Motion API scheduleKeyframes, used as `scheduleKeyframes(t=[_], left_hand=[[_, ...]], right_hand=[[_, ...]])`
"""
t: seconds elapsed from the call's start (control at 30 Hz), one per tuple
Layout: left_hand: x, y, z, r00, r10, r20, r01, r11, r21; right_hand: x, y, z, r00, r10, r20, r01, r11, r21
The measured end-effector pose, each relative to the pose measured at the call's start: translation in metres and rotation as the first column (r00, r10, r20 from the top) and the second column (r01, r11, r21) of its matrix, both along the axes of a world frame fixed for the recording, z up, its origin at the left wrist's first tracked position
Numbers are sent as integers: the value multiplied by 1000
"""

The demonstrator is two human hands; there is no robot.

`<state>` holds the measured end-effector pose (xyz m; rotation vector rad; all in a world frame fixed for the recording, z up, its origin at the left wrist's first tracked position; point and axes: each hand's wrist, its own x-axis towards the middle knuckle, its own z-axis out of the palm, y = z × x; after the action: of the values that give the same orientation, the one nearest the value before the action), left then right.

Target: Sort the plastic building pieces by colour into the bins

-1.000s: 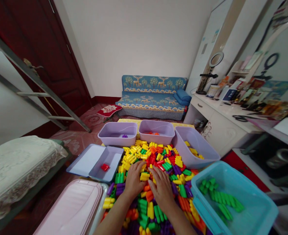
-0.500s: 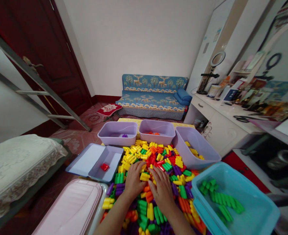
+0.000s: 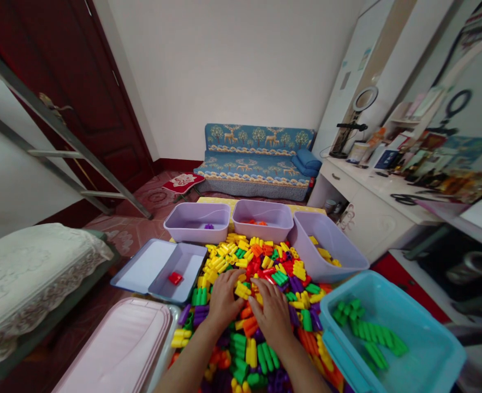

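A heap of plastic building blocks in yellow, green, red, orange and purple lies in front of me. Over its middle, my left hand curls its fingers and thumb round a yellow building block. Just to the right, my right hand has its fingers stretched forward and a little apart, thumb toward that same yellow block. Nothing shows gripped in the right hand, though its palm side is hidden. Other yellow and orange blocks lie between and beneath the hands.
Lilac bins stand behind the heap: one with purple, one with orange, one with yellow blocks. A teal bin at right holds green blocks. At left are a blue-grey box with a red piece and a pink lid.
The yellow block at my left fingers has tilted and shifted slightly up. Both hands stay almost in place, and the bins have not changed.
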<state>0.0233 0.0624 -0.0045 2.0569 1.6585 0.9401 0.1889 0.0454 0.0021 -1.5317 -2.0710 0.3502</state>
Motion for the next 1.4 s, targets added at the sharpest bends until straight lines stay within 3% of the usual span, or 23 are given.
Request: scheduleKeyframes(t=[0.17, 0.3, 0.4, 0.53, 0.7, 0.8, 0.97, 1.07, 1.13, 1.2, 1.3, 1.4], left_hand=[[2, 9, 10, 1000, 8, -23, -10, 998, -59], [8, 14, 18, 987, -34, 158, 43, 998, -50], [8, 15, 27, 960, -108, 260, 118, 993, -21], [-7, 18, 33, 966, -215, 141, 213, 977, 27], [-33, 22, 19, 988, 113, -108, -101, 989, 109], [-38, 19, 12, 967, 171, -190, -162, 985, 63], [-25, 9, 17, 987, 65, -149, -65, 998, 6], [-14, 0, 23, 992, -126, 12, 126, 992, -17], [-12, -9, 27, 978, -190, 84, 191, 982, 2], [-16, -20, 32, 993, -110, 38, 109, 994, 32], [-29, -37, 38, 976, 120, -182, -126, 992, -26], [-37, -47, 39, 928, 135, -347, -216, 954, -208]], right_hand=[[-2, 17, -1, 971, -6, -241, -7, 998, -54], [0, 26, 4, 877, -33, -480, -30, 992, -123], [9, 30, 8, 842, -62, -536, -8, 992, -128], [27, 33, 9, 888, -36, -459, 8, 998, -62], [27, 22, 19, 967, -8, -255, 12, 1000, 15], [16, 10, 28, 994, 37, -99, -43, 997, -60], [0, -2, 28, 995, 79, 66, -72, 993, -96], [-2, 0, 27, 994, 110, 20, -107, 989, -106], [4, 2, 28, 996, 79, -30, -81, 993, -89], [17, 3, 30, 1000, 9, -19, -11, 998, -65], [41, 4, 31, 987, -95, 128, 110, 987, -118], [54, 6, 28, 961, -107, 256, 166, 961, -222]])
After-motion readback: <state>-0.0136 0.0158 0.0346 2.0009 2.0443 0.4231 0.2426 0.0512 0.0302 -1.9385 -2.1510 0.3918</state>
